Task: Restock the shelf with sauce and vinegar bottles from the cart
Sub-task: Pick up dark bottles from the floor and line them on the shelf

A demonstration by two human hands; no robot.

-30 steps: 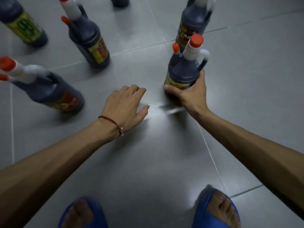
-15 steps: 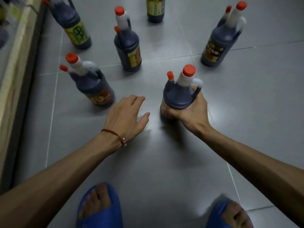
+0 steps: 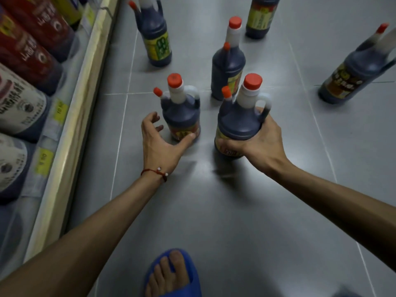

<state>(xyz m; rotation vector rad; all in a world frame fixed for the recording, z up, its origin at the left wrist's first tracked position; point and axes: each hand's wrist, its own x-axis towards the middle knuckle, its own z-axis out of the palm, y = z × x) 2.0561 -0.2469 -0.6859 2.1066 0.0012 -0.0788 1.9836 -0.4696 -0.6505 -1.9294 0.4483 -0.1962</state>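
Grey tile floor (image 3: pixel 235 211): right hand (image 3: pixel 260 142) gripping handled bottle (image 3: pixel 240 123); left hand (image 3: pixel 159 142) spread, thumb seemingly touching neighbouring bottle (image 3: pixel 182 116).

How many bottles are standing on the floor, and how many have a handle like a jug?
Jug bottles with a handle: 4 — held jug, left jug, far-left jug, right-edge jug
Tall bottle, no handle showing: 1 — tall bottle
Bottle with its top cut off by the frame, handle unknown: 1 — cropped bottle
Total on the floor: 6
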